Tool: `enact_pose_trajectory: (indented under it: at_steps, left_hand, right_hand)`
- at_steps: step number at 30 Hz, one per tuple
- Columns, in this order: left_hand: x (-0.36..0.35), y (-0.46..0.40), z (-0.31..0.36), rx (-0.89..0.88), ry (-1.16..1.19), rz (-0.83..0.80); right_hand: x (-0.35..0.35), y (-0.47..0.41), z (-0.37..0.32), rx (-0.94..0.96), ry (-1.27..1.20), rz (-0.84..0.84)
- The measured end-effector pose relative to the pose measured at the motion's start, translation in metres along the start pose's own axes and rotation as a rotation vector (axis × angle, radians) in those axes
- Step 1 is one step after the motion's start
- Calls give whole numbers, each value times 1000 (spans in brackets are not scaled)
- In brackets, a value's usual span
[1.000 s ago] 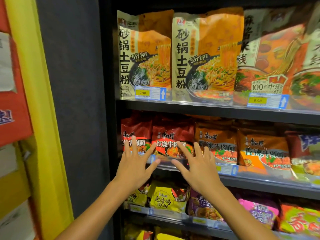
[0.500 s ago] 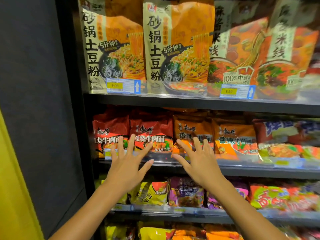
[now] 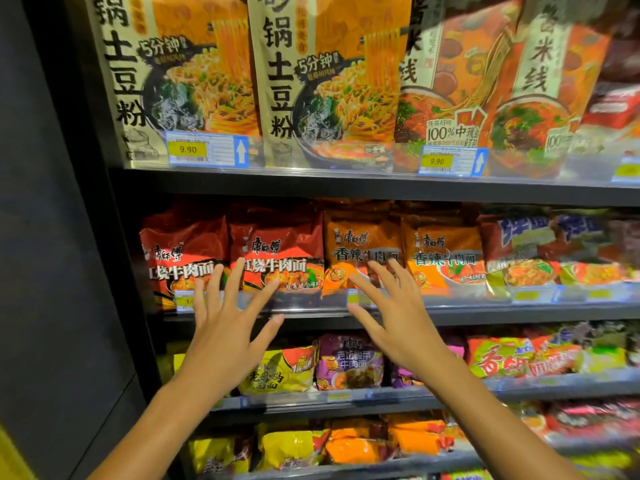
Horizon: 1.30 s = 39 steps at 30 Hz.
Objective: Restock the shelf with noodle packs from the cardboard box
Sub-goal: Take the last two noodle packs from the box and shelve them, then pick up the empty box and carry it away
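- Left hand [image 3: 221,327]: grip wide, fingers splayed and straight, holding nothing; fingertips over the lower edge of the left red beef noodle pack [image 3: 183,251] and the price rail [image 3: 311,303] in front of it.
- Right hand [image 3: 394,323]: grip equally wide and empty, fingers fanned up over the foot of the orange spicy beef noodle pack [image 3: 362,251]; contact or mere hovering hard to tell, perhaps just short of touching.
- Changed over the last second: both hands kept the same spread pose and much the same place before the middle shelf [image 3: 485,313], while the view slid closer and to the right, so the yellow panel at the far left has nearly gone and the packs loom larger.
- Meaning for the task, as a judgement: no pack carried, so this looks like straightening or checking the front row rather than placing stock; restocking itself not advanced here.
- Between the two grips: the second red beef noodle pack [image 3: 277,251], upright, face out, flanked by both hands.
- Further right on the same shelf: another orange pack [image 3: 446,254], then blurred mixed packs.
- Above: tall potato noodle bags [image 3: 329,74] behind a 9.90 price tag [image 3: 207,148].
- Below: yellow chicken noodle pack [image 3: 280,372] and purple pack [image 3: 349,362].
- Cardboard box: out of view.
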State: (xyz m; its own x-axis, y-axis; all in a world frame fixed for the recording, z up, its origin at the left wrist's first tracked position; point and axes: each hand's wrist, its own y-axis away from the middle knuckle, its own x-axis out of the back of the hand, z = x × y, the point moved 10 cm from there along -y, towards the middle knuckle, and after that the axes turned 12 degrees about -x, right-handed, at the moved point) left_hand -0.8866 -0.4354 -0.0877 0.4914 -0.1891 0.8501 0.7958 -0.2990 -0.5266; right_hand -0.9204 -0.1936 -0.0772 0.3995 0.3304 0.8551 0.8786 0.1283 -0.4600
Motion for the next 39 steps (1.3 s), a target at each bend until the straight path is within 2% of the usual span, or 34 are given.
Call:
enact_pose_trajectory:
  at_steps: [6, 13, 21, 28, 39]
  left_hand:
    - [7, 2, 24, -75, 62, 46]
    - [22, 3, 107, -234, 104, 50]
    - [22, 33, 259, -349, 133, -58]
    - [18, 95, 381, -399, 234, -200]
    - [26, 165, 478, -550, 318, -296]
  right_hand:
    - [14, 33, 23, -41, 56, 16]
    - [57, 93, 90, -142, 107, -41]
    - [139, 220, 183, -253, 18, -83]
    - [190, 323, 242, -327, -6, -96]
    - [237, 463, 264, -508, -30, -63]
